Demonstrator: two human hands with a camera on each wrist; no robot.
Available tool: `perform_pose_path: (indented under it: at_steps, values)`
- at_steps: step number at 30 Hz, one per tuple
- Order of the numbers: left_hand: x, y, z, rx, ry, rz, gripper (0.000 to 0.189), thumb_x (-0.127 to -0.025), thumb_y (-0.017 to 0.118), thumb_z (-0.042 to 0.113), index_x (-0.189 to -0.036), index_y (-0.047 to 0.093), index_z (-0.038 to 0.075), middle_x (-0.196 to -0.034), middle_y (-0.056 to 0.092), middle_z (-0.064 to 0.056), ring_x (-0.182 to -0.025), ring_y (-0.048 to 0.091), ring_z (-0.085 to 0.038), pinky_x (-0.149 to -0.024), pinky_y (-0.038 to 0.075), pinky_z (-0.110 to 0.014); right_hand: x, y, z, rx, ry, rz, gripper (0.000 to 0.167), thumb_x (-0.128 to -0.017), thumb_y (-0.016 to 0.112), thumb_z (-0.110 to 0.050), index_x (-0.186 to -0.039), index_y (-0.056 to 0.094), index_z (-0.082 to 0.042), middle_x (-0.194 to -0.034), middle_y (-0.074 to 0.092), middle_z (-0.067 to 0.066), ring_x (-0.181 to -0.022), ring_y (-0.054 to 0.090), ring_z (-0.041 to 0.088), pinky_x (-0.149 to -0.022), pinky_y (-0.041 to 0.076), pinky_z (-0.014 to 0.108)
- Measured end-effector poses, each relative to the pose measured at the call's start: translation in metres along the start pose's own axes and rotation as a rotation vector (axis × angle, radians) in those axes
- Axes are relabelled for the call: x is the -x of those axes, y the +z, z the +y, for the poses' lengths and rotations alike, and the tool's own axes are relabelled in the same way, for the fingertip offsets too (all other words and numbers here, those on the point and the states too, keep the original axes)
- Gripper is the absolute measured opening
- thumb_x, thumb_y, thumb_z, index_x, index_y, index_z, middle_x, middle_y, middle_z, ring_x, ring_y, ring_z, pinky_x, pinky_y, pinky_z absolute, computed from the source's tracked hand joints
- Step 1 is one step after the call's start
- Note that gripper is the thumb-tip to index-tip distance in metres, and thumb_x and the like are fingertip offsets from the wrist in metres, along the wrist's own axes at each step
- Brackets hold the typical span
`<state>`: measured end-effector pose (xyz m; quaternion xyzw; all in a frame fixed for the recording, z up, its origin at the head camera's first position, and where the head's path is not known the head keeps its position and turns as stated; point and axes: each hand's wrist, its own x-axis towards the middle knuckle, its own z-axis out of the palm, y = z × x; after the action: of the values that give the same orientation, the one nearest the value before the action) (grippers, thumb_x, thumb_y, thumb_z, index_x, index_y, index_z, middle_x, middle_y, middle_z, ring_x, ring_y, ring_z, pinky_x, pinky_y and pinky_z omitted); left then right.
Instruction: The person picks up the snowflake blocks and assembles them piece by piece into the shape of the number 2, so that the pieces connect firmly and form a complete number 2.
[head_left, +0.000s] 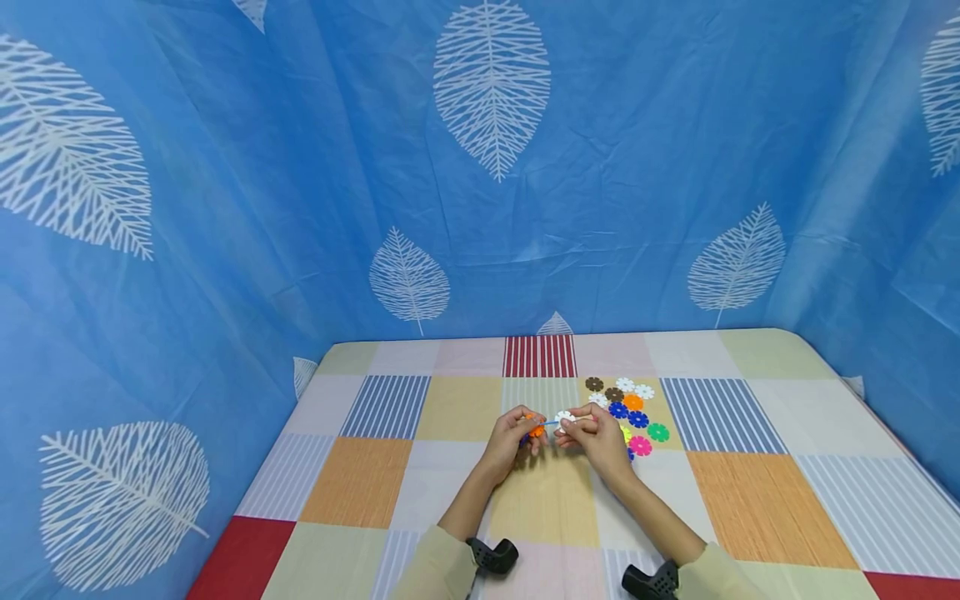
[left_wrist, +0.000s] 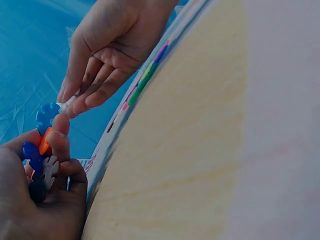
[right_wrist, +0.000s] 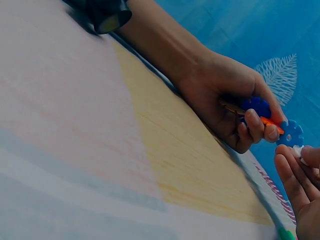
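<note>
My left hand (head_left: 513,442) grips a joined chain of notched plastic discs. In the left wrist view the chain shows an orange disc (left_wrist: 45,142), dark blue discs (left_wrist: 32,152) and a grey-brown disc (left_wrist: 50,170). A light blue disc (right_wrist: 290,134) stands out at the chain's end, beyond the left fingertips. My right hand (head_left: 594,435) pinches a white notched disc (head_left: 565,418) between thumb and fingers. The white disc's edge meets the light blue disc between the two hands. Part of the chain is hidden by the left fingers.
Several loose discs lie flat right of the hands, among them a brown disc (head_left: 594,384), an orange disc (head_left: 633,402), a green disc (head_left: 657,432) and a pink disc (head_left: 640,446). A patchwork cloth (head_left: 442,408) covers the table. Blue leaf-print sheeting (head_left: 600,167) surrounds it.
</note>
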<state>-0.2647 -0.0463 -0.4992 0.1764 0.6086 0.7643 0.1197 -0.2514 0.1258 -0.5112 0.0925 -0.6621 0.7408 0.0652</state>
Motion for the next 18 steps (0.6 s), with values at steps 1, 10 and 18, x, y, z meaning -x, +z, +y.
perform_pose_path:
  at_steps: [1,10,18]
  values:
    - [0.0002,-0.0001,-0.0002,-0.004,0.004,-0.001,0.019,-0.096,0.042,0.0,-0.098,0.047,-0.018,-0.064,0.06,-0.002,-0.047,0.048,-0.008,-0.045,0.039,-0.018,0.0004,0.0005,0.0007,-0.006,0.001,-0.002,0.023,-0.085,0.061,0.003,-0.102,0.049,0.013,-0.077,0.065,0.026,-0.062,0.067,0.022,-0.061,0.055,0.037]
    - [-0.0003,0.0039,0.0,-0.003,0.0,0.006,0.018,-0.095,0.044,0.0,-0.095,0.049,-0.017,-0.062,0.06,-0.002,-0.047,0.048,-0.007,-0.045,0.037,-0.017,0.0031,-0.0001,0.0012,-0.024,-0.002,0.009,0.022,-0.085,0.06,0.005,-0.103,0.051,0.014,-0.078,0.065,0.026,-0.061,0.066,0.022,-0.06,0.055,0.039]
    - [-0.0048,-0.0021,-0.008,0.057,-0.028,0.026,0.013,-0.096,0.041,0.002,-0.093,0.05,-0.008,-0.064,0.06,-0.002,-0.05,0.052,-0.007,-0.049,0.042,-0.016,-0.0009,0.0011,-0.0069,0.074,-0.06,-0.011,0.028,-0.087,0.062,-0.004,-0.11,0.056,0.011,-0.079,0.065,0.025,-0.064,0.066,0.03,-0.061,0.055,0.038]
